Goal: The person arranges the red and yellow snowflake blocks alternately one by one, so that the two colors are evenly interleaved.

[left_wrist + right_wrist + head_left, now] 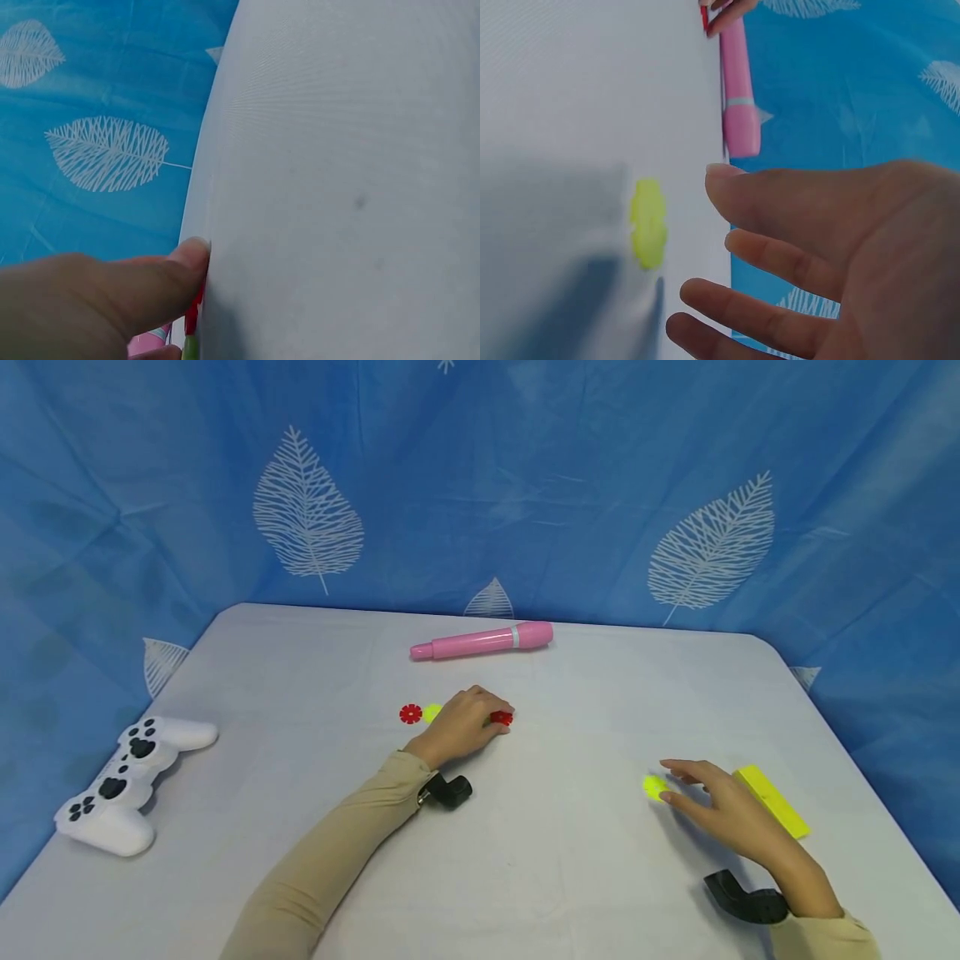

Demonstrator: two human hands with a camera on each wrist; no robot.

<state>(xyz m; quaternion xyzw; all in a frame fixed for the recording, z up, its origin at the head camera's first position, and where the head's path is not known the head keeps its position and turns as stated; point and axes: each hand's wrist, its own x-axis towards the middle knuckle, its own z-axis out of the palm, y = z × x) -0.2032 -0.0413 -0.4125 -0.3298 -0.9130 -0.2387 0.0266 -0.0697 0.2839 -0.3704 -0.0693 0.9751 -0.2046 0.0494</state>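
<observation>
My left hand [467, 725] pinches a red notched disc [501, 717] between thumb and fingers, low over the table. In the left wrist view the thumb covers much of the red disc [193, 309], and a yellow-green edge shows below it. To the left of that hand lie another red notched disc [410, 714] and a yellow-green disc [431, 712] partly hidden behind it. At the right, my right hand [720, 802] has its fingers spread, with a yellow notched disc [655, 787] just past the fingertips. The right wrist view shows this yellow disc [649, 223] apart from the fingers.
A pink microphone [480, 642] lies near the table's back edge. On the left stands a white game controller [135, 781]. Beside the right hand is a yellow block [772, 802]. A blue leaf-print curtain [510, 485] hangs behind the white table [555, 860].
</observation>
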